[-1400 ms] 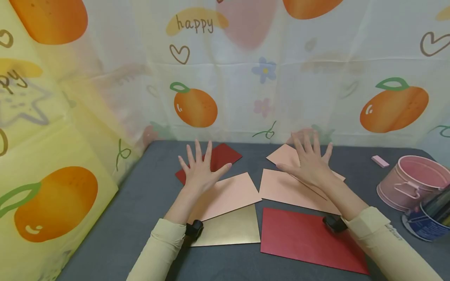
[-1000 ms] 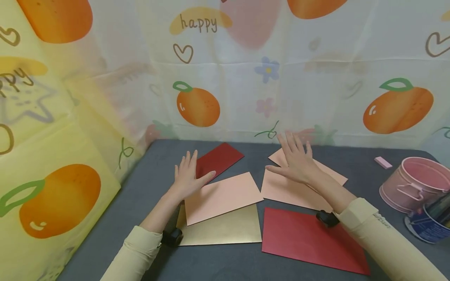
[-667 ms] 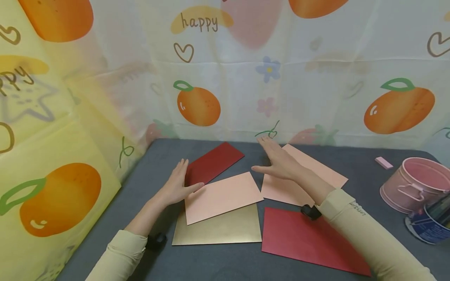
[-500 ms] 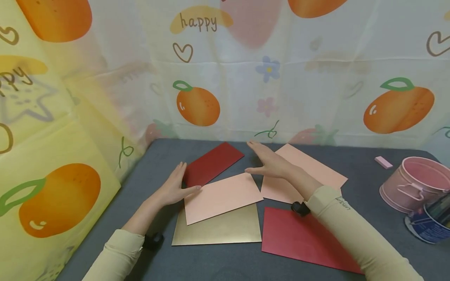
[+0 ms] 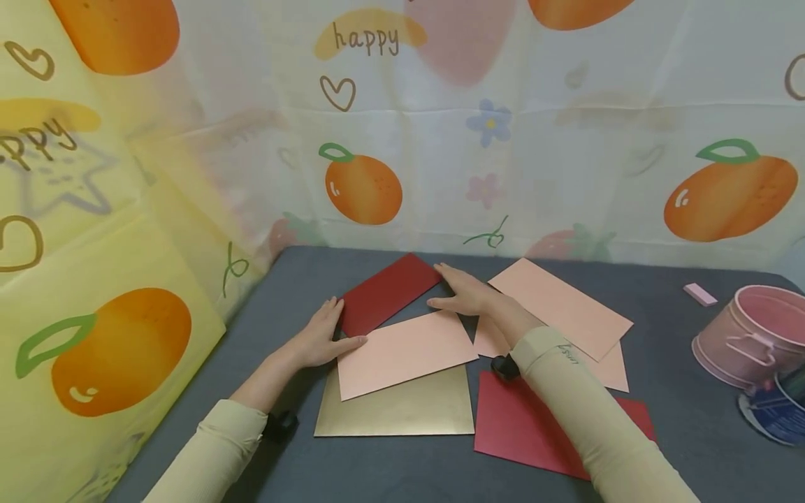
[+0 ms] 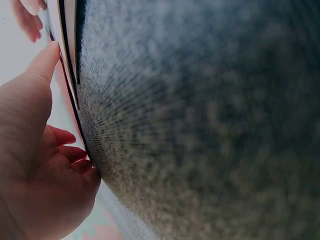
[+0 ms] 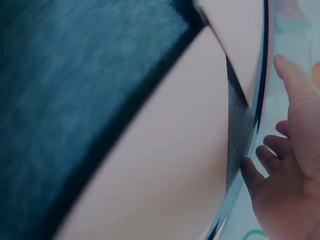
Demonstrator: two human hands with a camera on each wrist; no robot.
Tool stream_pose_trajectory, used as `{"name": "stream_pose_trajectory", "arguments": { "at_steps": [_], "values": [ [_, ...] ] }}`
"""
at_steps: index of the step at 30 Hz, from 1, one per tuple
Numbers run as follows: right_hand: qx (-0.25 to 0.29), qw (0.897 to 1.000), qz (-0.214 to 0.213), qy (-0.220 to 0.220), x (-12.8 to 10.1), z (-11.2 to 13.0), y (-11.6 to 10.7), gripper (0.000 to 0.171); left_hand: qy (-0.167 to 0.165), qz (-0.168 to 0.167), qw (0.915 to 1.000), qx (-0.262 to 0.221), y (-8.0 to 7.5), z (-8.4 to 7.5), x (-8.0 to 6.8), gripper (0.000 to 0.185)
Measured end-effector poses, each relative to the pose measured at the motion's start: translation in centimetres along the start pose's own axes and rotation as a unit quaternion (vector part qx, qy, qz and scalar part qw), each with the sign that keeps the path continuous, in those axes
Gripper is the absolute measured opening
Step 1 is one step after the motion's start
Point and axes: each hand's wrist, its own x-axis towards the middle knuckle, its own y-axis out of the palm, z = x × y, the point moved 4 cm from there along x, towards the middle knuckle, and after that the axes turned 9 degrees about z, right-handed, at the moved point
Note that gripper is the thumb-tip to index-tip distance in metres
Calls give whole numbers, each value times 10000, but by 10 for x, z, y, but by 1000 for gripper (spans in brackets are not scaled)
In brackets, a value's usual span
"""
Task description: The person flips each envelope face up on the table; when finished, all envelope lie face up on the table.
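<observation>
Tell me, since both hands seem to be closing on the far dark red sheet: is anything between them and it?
Nothing visible. The left hand rests at the dark red sheet's near-left end and the right hand at its right corner; the pink sheet only overlaps its near edge.

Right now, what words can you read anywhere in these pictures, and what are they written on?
"happy" on the back curtain, brown letters over a yellow shape.
"ppy", the visible end of a word, on the yellow side curtain; its start is cut off at the picture's edge.
Small dark writing on the right sleeve: too small to read.
Printing on the blue tin: too blurred to read.
The sheets of paper show no writing.
</observation>
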Motion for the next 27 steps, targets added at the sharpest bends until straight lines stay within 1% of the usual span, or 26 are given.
{"name": "stream_pose_trajectory", "arguments": {
  "at_steps": [5,10,12,18,23,27],
  "values": [
    [-33,9998,133,161,6,-2,4,84,-46,9,10000,58,2,3,1,97],
    [-71,9999,80,121,8,1,6,80,-112,-23,9996,243,1,3,0,95],
    [-3,10000,21,92,8,3,6,78,-156,-43,9993,342,0,3,0,94],
    [280,9988,-400,-11,7,5,5,67,-224,-45,9982,546,-1,1,-1,92],
    [248,9959,-865,-104,3,2,2,57,-206,-59,9978,623,-1,2,-2,92],
    [181,9909,-1289,-337,0,1,-1,47,-154,-72,9981,591,-2,4,-1,94]
  ]
}}
